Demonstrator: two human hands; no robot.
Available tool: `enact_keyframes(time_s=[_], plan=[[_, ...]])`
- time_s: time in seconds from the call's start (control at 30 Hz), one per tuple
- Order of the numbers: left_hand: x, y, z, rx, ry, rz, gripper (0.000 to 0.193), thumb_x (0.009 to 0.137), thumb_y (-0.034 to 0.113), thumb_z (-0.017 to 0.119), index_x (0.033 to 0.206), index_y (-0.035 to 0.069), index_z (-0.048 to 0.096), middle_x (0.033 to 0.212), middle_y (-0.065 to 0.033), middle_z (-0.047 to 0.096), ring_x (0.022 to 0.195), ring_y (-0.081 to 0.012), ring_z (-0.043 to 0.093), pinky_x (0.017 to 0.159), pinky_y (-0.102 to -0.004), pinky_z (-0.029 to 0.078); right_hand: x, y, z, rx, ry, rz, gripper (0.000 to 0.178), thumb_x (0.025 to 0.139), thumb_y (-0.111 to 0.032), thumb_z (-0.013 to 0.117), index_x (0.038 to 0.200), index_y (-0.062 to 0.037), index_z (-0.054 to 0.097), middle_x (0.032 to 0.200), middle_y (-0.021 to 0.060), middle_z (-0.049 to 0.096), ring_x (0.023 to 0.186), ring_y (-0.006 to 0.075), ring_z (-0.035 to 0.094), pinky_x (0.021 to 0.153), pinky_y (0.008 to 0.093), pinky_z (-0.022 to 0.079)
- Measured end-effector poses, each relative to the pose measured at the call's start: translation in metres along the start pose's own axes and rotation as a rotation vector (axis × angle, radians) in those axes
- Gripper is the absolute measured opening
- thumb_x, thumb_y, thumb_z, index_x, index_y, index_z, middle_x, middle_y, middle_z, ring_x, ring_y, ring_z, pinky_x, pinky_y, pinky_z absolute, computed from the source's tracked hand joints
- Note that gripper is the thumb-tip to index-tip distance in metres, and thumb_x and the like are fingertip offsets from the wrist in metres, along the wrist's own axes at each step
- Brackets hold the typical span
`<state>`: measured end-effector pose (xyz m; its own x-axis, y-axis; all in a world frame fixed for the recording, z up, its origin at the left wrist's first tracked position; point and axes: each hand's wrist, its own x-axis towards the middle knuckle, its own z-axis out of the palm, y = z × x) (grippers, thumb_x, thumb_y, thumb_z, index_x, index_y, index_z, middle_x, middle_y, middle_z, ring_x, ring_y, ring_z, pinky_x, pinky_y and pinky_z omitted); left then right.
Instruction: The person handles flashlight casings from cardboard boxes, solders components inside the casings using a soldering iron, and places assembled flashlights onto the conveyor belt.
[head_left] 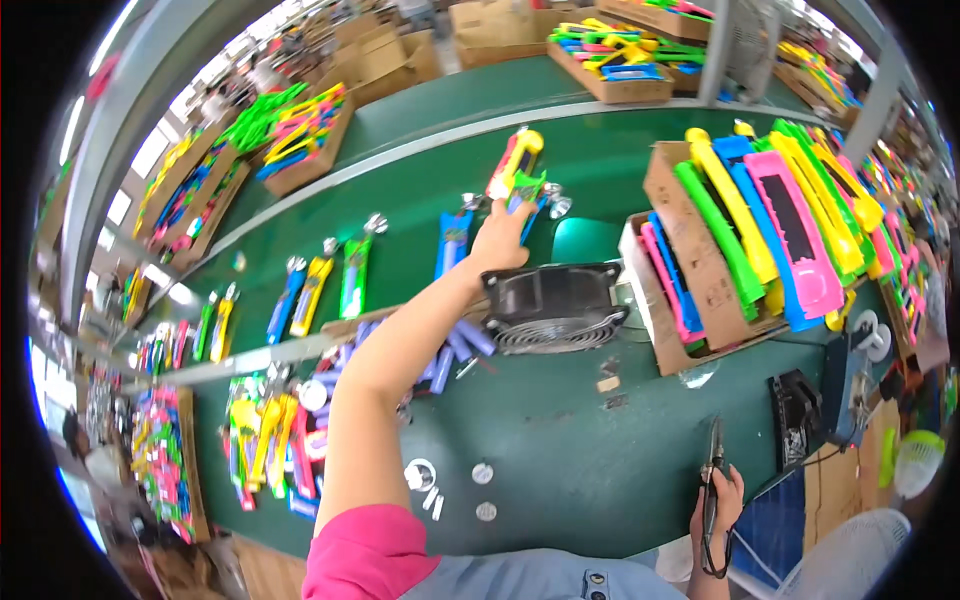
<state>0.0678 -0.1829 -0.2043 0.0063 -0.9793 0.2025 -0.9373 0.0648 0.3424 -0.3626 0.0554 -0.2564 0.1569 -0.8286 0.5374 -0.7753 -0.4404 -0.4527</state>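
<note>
My left hand [505,235] stretches far over the green work surface, its thumb and fingers around a green plastic piece [527,184]. Just past the fingertips lies a yellow and red handle-shaped piece [518,155]. Under and beside the hand is a blue piece, mostly hidden, with a silver cup-shaped head [560,207]. A blue body with a silver head [454,240] lies to the hand's left. Low at the right, my right hand [722,500] is closed round a soldering iron [712,465], its tip pointing up and away from me.
A black fan [553,307] stands under my left wrist. Right of it, a cardboard box [690,240] overflows with coloured plastic shells. Purple cylinders [455,345] lie by my forearm, and coloured bodies [270,430] pile up at left. A blue-grey device [850,385] sits at far right.
</note>
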Motion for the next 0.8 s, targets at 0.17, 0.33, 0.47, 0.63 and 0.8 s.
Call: enact_keyframes(time_s=[0.17,0.33,0.47,0.63,0.8], plan=[[-0.069,-0.002,-0.111,0.089,0.169,-0.118,0.064,0.058,0.003,0.061,0.116,0.023,0.043,0.125,-0.0238,0.034,0.104,-0.0428,0.047,0.084,-0.0425,0.045,-0.004,0.003,-0.003,0.012,-0.139,0.092,0.022,0.082,-0.005,0.051,0.103,0.0005,0.054,0.083,0.0113,0.062,0.081,0.0259,0.06,0.092,0.0404,0.037],[-0.221,-0.036,-0.224,0.335,0.328,-0.331,0.062,0.059,0.001,0.06,0.117,0.019,0.045,0.119,-0.0193,0.042,0.11,-0.0391,0.043,0.093,-0.0392,0.037,-0.011,0.01,-0.002,0.064,-0.115,0.091,0.025,0.085,-0.003,0.047,0.11,0.0039,0.05,0.101,0.0194,0.054,0.089,0.0265,0.058,0.084,0.0352,0.045],[-0.38,-0.094,-0.261,0.498,0.324,-0.623,0.068,0.057,-0.008,0.059,0.117,0.022,0.044,0.124,-0.0218,0.038,0.111,-0.0391,0.044,0.09,-0.0388,0.04,-0.011,0.003,0.001,0.189,-0.038,0.196,0.021,0.081,-0.005,0.051,0.101,-0.0002,0.057,0.092,0.0134,0.06,0.096,0.0316,0.053,0.085,0.0375,0.042],[-0.504,-0.168,-0.237,0.404,0.263,-0.747,0.066,0.058,-0.004,0.065,0.116,0.019,0.047,0.12,-0.0179,0.042,0.109,-0.0366,0.045,0.09,-0.0373,0.04,-0.007,0.0,-0.001,0.288,-0.028,0.199,0.022,0.081,-0.003,0.051,0.102,0.0012,0.056,0.094,0.0168,0.059,0.094,0.0294,0.054,0.082,0.0351,0.044],[-0.475,-0.19,-0.256,0.082,0.177,-0.886,0.03,0.073,0.029,0.065,0.101,0.018,0.066,0.114,-0.0191,0.051,0.105,-0.0349,0.049,0.088,-0.0399,0.039,-0.008,0.012,-0.003,0.083,-0.145,-0.062,0.029,0.082,0.002,0.05,0.111,-0.0009,0.05,0.098,0.0149,0.055,0.095,0.0234,0.055,0.082,0.0314,0.043]])
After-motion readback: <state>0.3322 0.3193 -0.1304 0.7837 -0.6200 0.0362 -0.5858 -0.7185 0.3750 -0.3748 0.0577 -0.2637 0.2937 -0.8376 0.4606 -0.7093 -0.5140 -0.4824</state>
